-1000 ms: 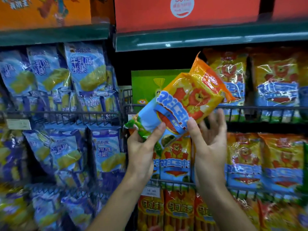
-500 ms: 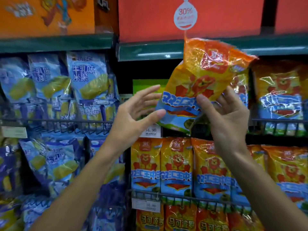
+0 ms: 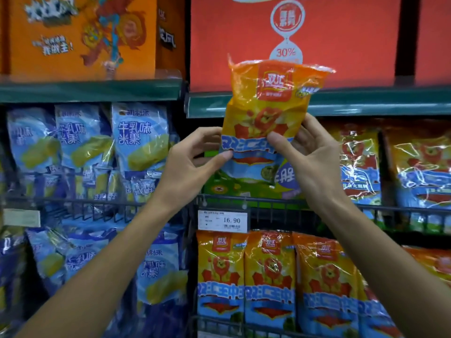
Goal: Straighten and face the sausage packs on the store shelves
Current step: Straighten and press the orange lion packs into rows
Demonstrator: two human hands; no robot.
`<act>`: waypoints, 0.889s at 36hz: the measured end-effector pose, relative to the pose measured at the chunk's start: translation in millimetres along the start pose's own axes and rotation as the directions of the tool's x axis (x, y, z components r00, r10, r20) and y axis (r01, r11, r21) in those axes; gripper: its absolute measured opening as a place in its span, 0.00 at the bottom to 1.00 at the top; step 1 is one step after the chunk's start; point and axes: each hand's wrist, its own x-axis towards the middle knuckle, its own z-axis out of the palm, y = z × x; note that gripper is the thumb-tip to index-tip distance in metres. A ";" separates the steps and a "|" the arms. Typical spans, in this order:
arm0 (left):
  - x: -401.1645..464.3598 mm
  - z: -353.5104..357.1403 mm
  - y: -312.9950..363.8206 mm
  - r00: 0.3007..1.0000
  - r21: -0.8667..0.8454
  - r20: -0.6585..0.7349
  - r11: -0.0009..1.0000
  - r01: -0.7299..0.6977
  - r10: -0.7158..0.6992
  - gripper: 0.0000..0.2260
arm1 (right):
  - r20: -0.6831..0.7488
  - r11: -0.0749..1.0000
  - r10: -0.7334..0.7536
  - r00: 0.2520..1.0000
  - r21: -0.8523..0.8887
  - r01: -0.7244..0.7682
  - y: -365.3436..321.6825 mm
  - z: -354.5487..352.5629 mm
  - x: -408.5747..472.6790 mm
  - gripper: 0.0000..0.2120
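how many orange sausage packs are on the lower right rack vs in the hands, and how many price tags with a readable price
Orange sausage packs standing fully in view on the lower rack: 3
Orange sausage pack held by the left hand and right hand: 1
Price tag reading 16.90: 1
Total: 5

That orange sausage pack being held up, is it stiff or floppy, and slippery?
The sausage pack is probably semi-floppy: its top edge crinkles and flares above the left hand and right hand. The glossy film shows glare, so likely slippery. Both thumbs pinch it, suggesting it is fairly light.
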 end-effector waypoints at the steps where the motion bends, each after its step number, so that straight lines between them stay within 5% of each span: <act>1: -0.6 -1.6 -3.6 1.000 0.013 0.013 1.000 0.010 -0.011 0.17 | 0.024 1.000 0.012 1.000 0.001 -0.012 3.6 0.6 0.7 0.21; 12: -9.1 -19.1 -42.9 0.958 0.175 0.193 0.968 0.178 -0.211 0.24 | 0.269 0.964 0.248 0.930 -0.166 -0.209 33.7 6.0 -9.0 0.19; 15: -6.6 -20.0 -41.8 0.960 0.246 0.211 0.961 0.129 -0.183 0.21 | 0.313 0.936 0.321 0.894 -0.250 -0.249 35.9 6.1 -5.2 0.19; 21: -1.8 -9.4 -40.4 0.976 0.342 0.155 0.935 0.094 -0.155 0.23 | 0.349 0.788 0.473 0.809 -0.579 -0.211 30.6 0.5 -3.8 0.12; 27: 5.3 -3.0 -51.7 0.954 0.415 0.140 0.890 0.186 -0.265 0.25 | 0.370 0.689 0.576 0.729 -0.699 -0.190 39.3 -9.3 -4.9 0.40; 32: 11.0 4.0 -59.2 0.945 0.483 0.137 0.853 0.199 -0.297 0.21 | 0.351 0.674 0.585 0.731 -0.712 -0.197 43.2 -4.6 -2.1 0.34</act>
